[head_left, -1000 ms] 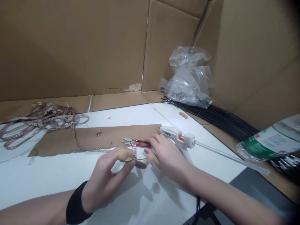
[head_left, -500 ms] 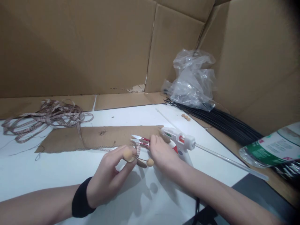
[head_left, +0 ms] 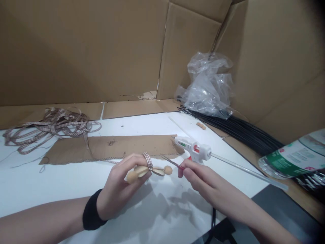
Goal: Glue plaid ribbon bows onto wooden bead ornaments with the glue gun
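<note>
My left hand (head_left: 119, 183), with a black wristband, is closed on a small wooden piece (head_left: 146, 170) made of tan balls and flat petals, with checked ribbon wound round its middle. The ribbon trails left to a ribbon pile (head_left: 50, 127). My right hand (head_left: 200, 176) grips red-handled thread snips (head_left: 172, 163), blades pointing left toward the wooden piece and lifted off the table. A white glue gun (head_left: 194, 149) with a clear glue stick stands just behind my right hand.
A brown cardboard strip (head_left: 111, 147) lies on the white table. Black rods (head_left: 243, 130), a clear plastic bag (head_left: 208, 84) and small wooden beads (head_left: 201, 126) are at the back right. A green-and-white packet (head_left: 291, 154) lies far right. Cardboard walls surround the table.
My right hand has picked the snips up from the cardboard strip and drawn them toward me. My left hand has raised and turned the wooden piece.
</note>
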Demonstrator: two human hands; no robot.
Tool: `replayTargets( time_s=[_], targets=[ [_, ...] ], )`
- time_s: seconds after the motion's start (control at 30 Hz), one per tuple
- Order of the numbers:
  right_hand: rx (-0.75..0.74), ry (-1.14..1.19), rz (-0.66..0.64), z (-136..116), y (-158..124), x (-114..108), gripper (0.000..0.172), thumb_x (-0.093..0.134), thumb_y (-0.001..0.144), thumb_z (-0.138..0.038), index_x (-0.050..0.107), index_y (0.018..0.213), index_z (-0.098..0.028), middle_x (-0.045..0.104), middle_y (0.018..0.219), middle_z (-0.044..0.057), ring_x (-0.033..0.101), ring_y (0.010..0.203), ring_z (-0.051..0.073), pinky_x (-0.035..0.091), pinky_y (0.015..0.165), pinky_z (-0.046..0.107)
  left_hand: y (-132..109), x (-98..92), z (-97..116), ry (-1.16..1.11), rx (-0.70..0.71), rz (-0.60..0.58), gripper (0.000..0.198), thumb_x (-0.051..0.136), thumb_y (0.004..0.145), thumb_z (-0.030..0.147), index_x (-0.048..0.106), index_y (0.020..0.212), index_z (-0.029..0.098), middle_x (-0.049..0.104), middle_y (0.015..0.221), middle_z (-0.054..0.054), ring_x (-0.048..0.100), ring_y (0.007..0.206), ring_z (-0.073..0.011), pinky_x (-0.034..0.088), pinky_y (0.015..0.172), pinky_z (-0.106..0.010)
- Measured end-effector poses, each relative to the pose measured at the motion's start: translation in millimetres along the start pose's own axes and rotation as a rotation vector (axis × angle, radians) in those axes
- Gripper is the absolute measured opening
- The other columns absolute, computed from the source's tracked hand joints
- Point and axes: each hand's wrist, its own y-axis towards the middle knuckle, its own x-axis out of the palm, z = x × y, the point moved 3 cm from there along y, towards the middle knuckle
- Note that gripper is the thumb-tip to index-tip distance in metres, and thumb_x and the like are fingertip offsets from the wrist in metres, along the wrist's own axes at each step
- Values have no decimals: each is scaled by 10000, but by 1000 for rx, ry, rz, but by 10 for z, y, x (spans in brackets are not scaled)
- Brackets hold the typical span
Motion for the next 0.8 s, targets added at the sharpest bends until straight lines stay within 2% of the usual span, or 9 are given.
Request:
replayTargets(
  time_s=[0.13, 0.33, 0.57, 0.7, 0.8],
  targets=[
    [-7, 2, -61, -39, 21, 28, 314, 320, 897, -434, 504, 803, -197, 522, 729, 2, 478, 653, 135, 346, 539, 245, -12, -3, 33, 1, 62, -8, 146, 510, 794, 112, 553, 900, 203, 636, 836, -42, 579, 757, -164, 442, 670, -267],
    [49, 35, -154, -17, -25, 106, 335, 316, 892, -459, 532, 848, -207, 520, 741, -5, 478, 667, 131, 344, 545, 242, -15, -3, 51, -47, 63, -21, 152, 514, 791, 105, 569, 893, 204, 646, 847, -38, 596, 770, -162, 449, 685, -268],
    [-95, 78, -96, -69, -45, 132, 267, 360, 898, -373, 537, 797, -201, 550, 739, -2, 487, 664, 131, 366, 557, 233, -87, 31, -40, -78, -12, 62, 200, 550, 769, 99, 492, 916, 221, 616, 872, -28, 603, 811, -153, 471, 694, -265],
    [-51, 88, -142, -74, -34, 155, 268, 360, 896, -378, 537, 812, -195, 525, 725, -6, 457, 634, 119, 355, 544, 227, -109, 38, -58, -117, 6, 103, 237, 540, 753, 53, 443, 879, 229, 607, 904, -25, 605, 823, -152, 479, 718, -281],
    [-25, 110, -168, -61, -8, 191, 286, 350, 895, -397, 532, 822, -189, 467, 683, -19, 401, 591, 103, 318, 507, 220, -109, 33, -52, -148, 38, 87, 220, 516, 754, 42, 446, 845, 230, 612, 917, -25, 605, 833, -151, 486, 717, -281]
  ],
)
